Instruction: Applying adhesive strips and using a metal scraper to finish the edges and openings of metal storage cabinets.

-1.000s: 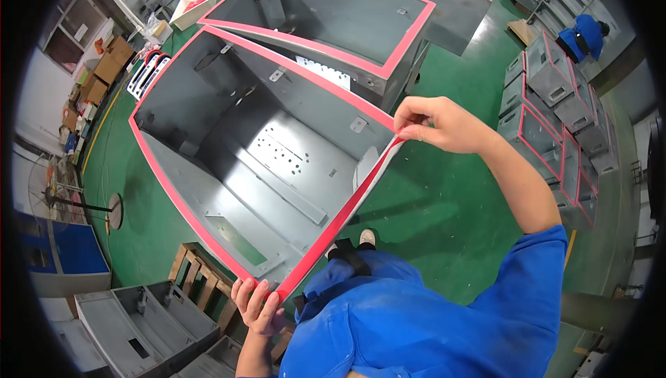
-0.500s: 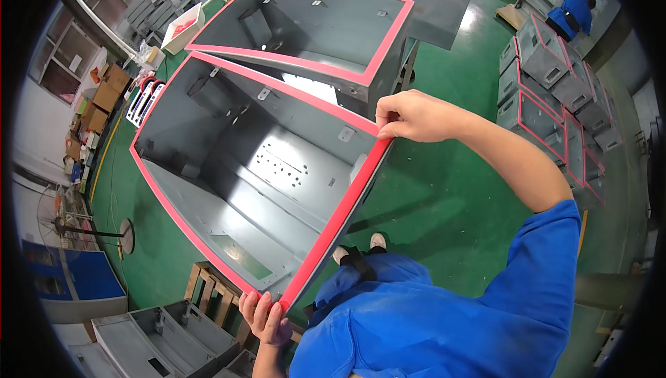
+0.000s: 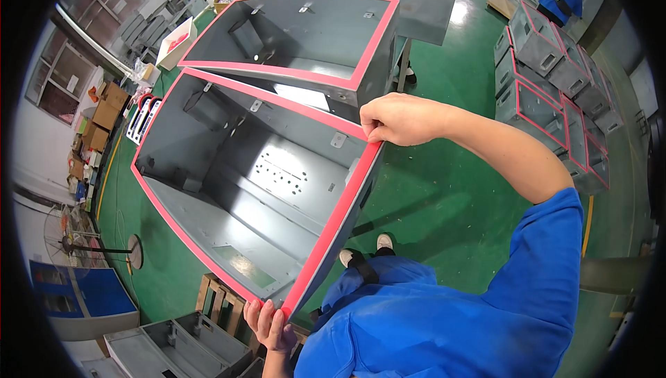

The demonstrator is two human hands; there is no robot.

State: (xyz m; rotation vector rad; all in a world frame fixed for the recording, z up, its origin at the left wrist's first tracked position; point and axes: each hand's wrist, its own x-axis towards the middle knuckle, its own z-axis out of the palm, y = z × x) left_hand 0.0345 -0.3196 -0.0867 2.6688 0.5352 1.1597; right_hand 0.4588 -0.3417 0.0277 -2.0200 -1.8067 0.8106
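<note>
In front of me, a grey sheet-metal box (image 3: 281, 170) lies with its open side up, its rim lined with a pink-red strip (image 3: 333, 218). The strip along the near edge is a deeper red than on the other sides. My left hand (image 3: 269, 326) grips the lower corner of the rim, fingertips on the red strip, thumb hidden from view. At the right corner, my right hand (image 3: 399, 120) is closed in a pinch on the end of the red strip. A cluster of round holes shows in the box floor.
A second pink-rimmed metal box (image 3: 378, 76) stands just behind, with another grey box (image 3: 416, 3) beyond. Pink-rimmed boxes (image 3: 548, 121) are stacked on the right, near a person in blue (image 3: 560, 0). Grey metal cases (image 3: 173, 343) and a wooden pallet (image 3: 220, 303) lie lower left, a fan (image 3: 135, 252) left.
The view has shifted slightly, so the boxes behind sit a little lower and further left. Both hands stay at the same two corners of the box.
</note>
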